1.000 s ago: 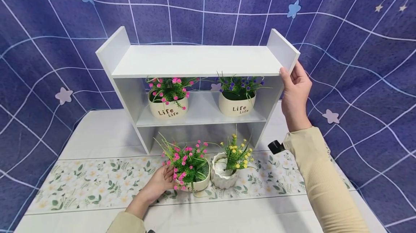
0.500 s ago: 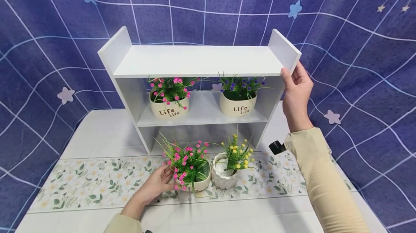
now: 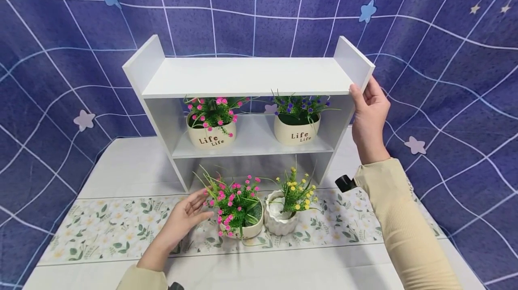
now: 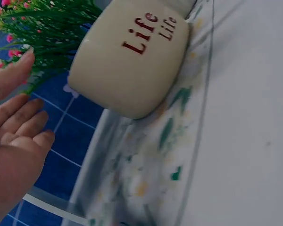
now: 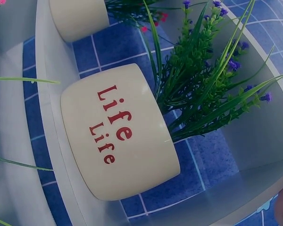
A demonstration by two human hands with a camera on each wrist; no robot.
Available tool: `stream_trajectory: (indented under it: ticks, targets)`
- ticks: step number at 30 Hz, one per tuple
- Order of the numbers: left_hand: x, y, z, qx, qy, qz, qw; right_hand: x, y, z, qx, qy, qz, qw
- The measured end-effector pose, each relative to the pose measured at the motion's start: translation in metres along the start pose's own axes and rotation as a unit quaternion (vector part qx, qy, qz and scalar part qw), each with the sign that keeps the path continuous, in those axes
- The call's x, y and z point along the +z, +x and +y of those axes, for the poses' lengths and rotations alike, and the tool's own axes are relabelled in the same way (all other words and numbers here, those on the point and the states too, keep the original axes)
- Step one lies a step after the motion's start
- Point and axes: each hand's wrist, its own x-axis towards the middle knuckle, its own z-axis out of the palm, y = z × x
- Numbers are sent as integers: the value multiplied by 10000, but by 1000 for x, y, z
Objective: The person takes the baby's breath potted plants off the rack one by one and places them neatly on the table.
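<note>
My right hand point(image 3: 369, 119) grips the right side panel of the white shelf point(image 3: 251, 75), thumb at the front edge and fingers on the outer side. Left of a cream flowerpot point(image 3: 252, 230) of pink artificial flowers is my left hand point(image 3: 182, 220), its fingers loosely spread and holding nothing. In the left wrist view the flowerpot point(image 4: 127, 70) shows "Life" lettering, with a gap to the palm. Touching or nearly touching this pot on its right stands a white fluted pot point(image 3: 280, 225) of yellow flowers.
On the middle board stand two more cream "Life" flowerpots, one with pink flowers point(image 3: 211, 138) and one with blue-purple flowers point(image 3: 297, 133). A floral runner point(image 3: 121, 227) crosses the white table in front. Behind the shelf hangs a blue gridded curtain point(image 3: 259, 20).
My left hand has let go of the pink-flowered pot and drawn back to the left, its fingers loosening. The right hand keeps its hold on the shelf.
</note>
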Motion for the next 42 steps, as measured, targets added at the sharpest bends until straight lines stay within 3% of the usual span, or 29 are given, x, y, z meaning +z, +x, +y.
stream_trajectory:
  ticks: [9, 17, 19, 20, 21, 25, 28, 32, 36, 42]
  targets:
    - [-6, -1, 26, 1067, 255, 598, 9922, 1, 0, -1, 34, 22, 20, 10000]
    - [-18, 1, 50, 1778, 542, 1333, 9735, 1, 0, 0, 1, 39, 32, 10000]
    - [-19, 2, 54, 1976, 954, 1679, 9611, 0, 0, 0, 9, 76, 33, 10000]
    - [-20, 2, 56, 2110, 1217, 1896, 9512, 0, 0, 0, 32, 121, 34, 9999]
    - [-20, 2, 58, 2278, 1419, 2085, 9405, 0, 0, 0, 24, 121, 32, 9999]
    - [-24, 5, 66, 3062, 2090, 2805, 8854, 0, 0, 0, 24, 134, 14, 9999]
    - [-29, 9, 72, 3534, 2092, 3049, 8593, 0, 1, 0, 6, 120, 16, 9999]
    - [-34, 16, 79, 3957, 1816, 3233, 8402, 0, 1, 0, 0, 94, 26, 10000]
    - [-36, 21, 85, 4253, 1362, 3387, 8281, 1, 1, 0, -45, -15, -10, 10000]
    - [-38, 29, 90, 4200, 932, 3739, 8216, 0, 0, -1, 10, 35, -41, 10000]
